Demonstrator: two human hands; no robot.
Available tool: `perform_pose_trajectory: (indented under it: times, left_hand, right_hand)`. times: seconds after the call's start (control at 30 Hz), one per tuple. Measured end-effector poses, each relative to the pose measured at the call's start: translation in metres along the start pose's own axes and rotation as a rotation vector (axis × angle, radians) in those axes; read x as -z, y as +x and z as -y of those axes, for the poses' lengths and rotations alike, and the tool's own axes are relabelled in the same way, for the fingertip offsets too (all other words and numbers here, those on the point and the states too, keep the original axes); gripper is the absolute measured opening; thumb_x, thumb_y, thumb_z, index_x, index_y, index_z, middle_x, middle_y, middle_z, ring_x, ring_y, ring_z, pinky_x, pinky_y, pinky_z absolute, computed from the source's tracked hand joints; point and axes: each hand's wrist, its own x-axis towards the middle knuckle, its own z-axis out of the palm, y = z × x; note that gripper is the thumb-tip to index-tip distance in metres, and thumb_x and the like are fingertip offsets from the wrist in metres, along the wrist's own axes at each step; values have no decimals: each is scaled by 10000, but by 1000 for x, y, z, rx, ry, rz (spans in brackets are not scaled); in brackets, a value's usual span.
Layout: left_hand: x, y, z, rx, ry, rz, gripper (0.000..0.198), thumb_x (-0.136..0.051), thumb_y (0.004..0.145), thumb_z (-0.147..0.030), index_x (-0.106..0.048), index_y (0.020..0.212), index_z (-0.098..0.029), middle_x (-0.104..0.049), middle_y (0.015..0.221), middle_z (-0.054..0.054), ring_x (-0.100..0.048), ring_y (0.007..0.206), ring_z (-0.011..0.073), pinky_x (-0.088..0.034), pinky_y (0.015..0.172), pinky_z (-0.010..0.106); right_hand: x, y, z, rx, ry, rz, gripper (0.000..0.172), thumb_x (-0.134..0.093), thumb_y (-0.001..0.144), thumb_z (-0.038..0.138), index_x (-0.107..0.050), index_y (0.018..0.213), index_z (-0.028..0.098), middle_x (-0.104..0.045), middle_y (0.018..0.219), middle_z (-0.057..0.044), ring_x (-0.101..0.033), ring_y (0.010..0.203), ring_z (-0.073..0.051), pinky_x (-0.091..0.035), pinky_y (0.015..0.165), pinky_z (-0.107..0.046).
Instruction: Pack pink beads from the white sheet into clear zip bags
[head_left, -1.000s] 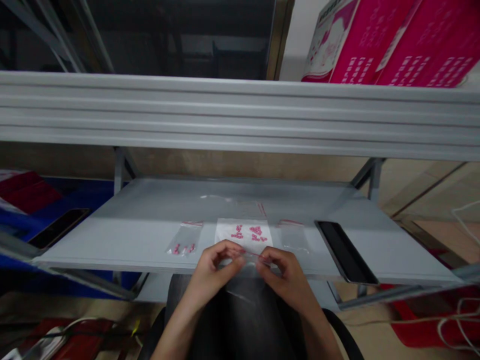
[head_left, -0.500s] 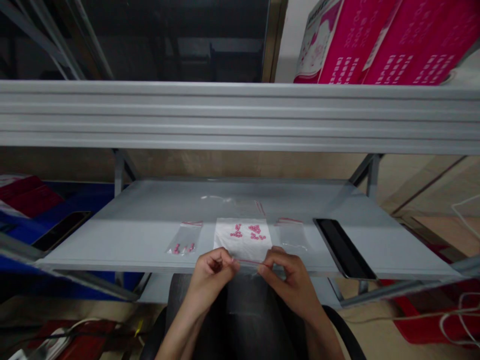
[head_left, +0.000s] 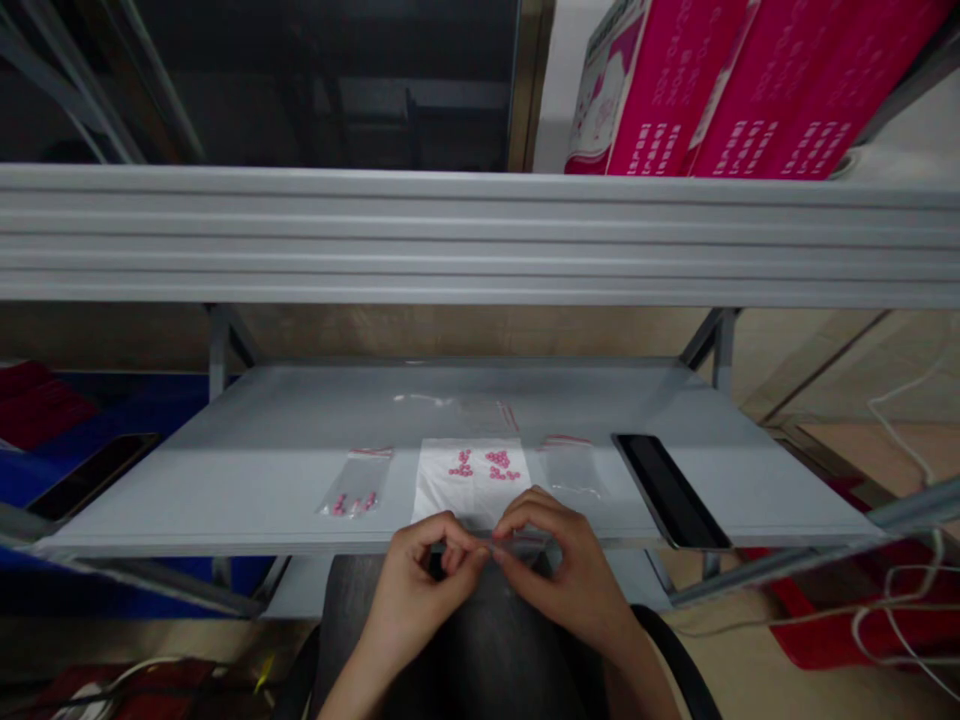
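Note:
My left hand [head_left: 429,572] and my right hand [head_left: 562,565] meet over my lap at the shelf's front edge. Between thumb and finger, each pinches the top strip of a small clear zip bag [head_left: 527,544], mostly hidden by the fingers. Just beyond them lies a white paper sheet [head_left: 435,488] bearing two groups of small pink pellets [head_left: 498,461]. Left of the paper, a zip bag [head_left: 358,480] has several pink pellets at its bottom. Another clear zip bag [head_left: 568,468] with a red strip lies flat on the right.
A dark tablet or phone [head_left: 670,490] rests to the right; another dark flat device [head_left: 94,475] is far left. Toward the back lies more clear plastic [head_left: 484,414]. A thick metal beam [head_left: 450,235] crosses above the shelf, with pink boxes [head_left: 675,100] standing over it.
My hands have drawn together along the bag's strip, the right moving left until the fingertips nearly touch. The bag is now tilted and bunched. The view has shifted slightly.

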Motion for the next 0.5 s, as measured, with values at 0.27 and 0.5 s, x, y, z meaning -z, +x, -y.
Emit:
perform_pose_trajectory:
  times: [0.27,0.5]
  left_hand:
    - [-1,-2,1,-77,52,-34,169,-615,709,-235,-592,556,-169,-424,501,-56,-406,506,103,-324,507,206]
    - [1,11,-1,-146,30,-73,200,-647,794,-269,-615,616,-185,-503,575,-29,-477,579,133,-375,572,226]
  right_hand:
    - [-2,-4,-3,-10,-7,-83,107,-698,813,164,-723,720,210,-666,660,-1,-612,685,-164,-449,646,-282]
    - [5,3,-2,-70,16,-142,140,-677,810,174,-792,778,247,-699,666,-2,-639,646,-165,-481,624,-267]
